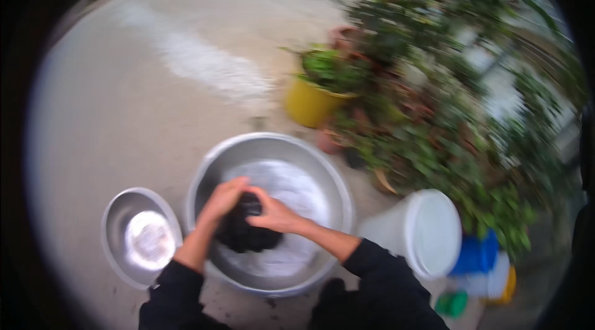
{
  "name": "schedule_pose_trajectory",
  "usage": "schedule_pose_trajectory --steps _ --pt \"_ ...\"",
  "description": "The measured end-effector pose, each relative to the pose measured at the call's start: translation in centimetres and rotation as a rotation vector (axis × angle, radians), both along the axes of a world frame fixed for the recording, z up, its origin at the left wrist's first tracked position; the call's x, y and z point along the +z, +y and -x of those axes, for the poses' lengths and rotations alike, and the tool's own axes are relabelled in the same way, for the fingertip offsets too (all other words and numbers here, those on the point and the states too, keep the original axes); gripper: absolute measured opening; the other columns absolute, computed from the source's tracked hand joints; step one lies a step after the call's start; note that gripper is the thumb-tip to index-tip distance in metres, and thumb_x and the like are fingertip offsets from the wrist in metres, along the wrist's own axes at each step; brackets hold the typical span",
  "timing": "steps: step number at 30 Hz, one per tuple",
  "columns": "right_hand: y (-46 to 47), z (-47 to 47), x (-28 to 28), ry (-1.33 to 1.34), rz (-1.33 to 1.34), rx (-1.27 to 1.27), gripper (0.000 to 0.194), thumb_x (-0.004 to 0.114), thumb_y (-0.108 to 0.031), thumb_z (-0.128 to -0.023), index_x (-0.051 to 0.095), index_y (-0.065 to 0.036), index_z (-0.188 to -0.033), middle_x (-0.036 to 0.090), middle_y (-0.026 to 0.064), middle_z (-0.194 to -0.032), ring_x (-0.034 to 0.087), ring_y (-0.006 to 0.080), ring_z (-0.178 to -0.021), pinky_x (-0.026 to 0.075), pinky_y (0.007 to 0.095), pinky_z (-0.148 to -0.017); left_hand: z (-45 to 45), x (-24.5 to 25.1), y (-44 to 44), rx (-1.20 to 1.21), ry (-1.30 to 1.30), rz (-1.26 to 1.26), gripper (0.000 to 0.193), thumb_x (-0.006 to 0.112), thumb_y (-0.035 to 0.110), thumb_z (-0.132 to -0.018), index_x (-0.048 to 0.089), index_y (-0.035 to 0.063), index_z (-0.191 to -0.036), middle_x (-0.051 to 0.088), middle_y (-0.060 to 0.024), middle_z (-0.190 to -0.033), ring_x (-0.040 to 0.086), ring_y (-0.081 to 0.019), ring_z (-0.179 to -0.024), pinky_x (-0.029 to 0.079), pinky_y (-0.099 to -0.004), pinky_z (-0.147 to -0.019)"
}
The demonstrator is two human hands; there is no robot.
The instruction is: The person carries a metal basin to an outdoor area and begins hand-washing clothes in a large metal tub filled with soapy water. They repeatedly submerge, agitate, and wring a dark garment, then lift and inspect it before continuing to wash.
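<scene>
A large round metal basin stands on the ground before me. Over its left half, a dark bundle, seemingly wet black cloth, is held between both of my hands. My left hand curves round the bundle's left and far side, while my right hand grips it from the right, thumb and fingers spread round a piece of it. The fingertips meet or nearly meet at the top. The lower part of the bundle hangs or rests inside the basin; blur hides which.
Left of the basin is a smaller tilted metal bowl. To the right stand a white plastic bucket, a blue container and a green one. Beyond are a yellow pot and dense potted plants.
</scene>
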State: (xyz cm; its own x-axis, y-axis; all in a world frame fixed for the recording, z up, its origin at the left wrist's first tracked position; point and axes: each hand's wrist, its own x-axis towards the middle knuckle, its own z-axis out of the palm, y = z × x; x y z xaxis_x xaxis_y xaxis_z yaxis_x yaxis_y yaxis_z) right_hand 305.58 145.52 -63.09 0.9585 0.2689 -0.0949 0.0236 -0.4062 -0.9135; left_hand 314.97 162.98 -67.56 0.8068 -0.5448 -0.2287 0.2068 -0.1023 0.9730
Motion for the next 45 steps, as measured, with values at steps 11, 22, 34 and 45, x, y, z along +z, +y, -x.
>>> schedule_pose_trajectory --steps 11,22,34,45 --pt "6.3 -4.2 18.4 -0.288 -0.942 -0.499 0.041 0.061 -0.009 -0.075 0.048 -0.006 -0.113 0.053 0.0037 -0.085 0.051 0.0113 -0.082 0.043 0.026 -0.069 2.9 13.2 5.3 -0.193 -0.51 0.28 0.106 0.077 0.056 -0.07 0.033 -0.0018 -0.147 0.04 -0.0167 -0.146 0.038 -0.0257 -0.135 0.027 -0.0355 -0.112" --pt "1.5 -1.2 19.2 -0.402 0.868 0.025 0.04 0.062 -0.015 -0.081 0.057 -0.005 -0.12 0.06 0.0223 -0.111 0.058 0.0382 -0.105 0.045 0.0459 -0.091 0.8 2.4 0.5 -0.039 0.499 0.842 0.052 0.064 0.036 -0.086 0.057 0.0027 -0.125 0.065 -0.0083 -0.113 0.064 -0.0215 -0.1 0.052 -0.033 -0.088" --pt "4.2 -1.6 17.3 -0.968 1.074 0.667 0.03 0.067 -0.026 -0.077 0.057 -0.025 -0.105 0.051 0.0126 -0.13 0.046 0.0347 -0.126 0.033 0.0582 -0.104 3.8 2.4 -0.2 -0.335 0.633 0.975 0.071 0.068 0.045 -0.079 0.051 -0.0011 -0.13 0.062 -0.012 -0.118 0.063 -0.0249 -0.103 0.052 -0.0353 -0.091" --pt "4.0 1.8 22.3 -0.594 1.086 0.426 0.034 0.071 -0.031 -0.069 0.056 -0.005 -0.084 0.063 0.0179 -0.072 0.064 0.0401 -0.069 0.051 0.0518 -0.06 5.3 9.7 4.4 -0.599 0.292 0.824 0.101 0.079 0.057 -0.068 0.04 -0.003 -0.14 0.054 -0.0133 -0.131 0.055 -0.0233 -0.118 0.044 -0.0347 -0.102"
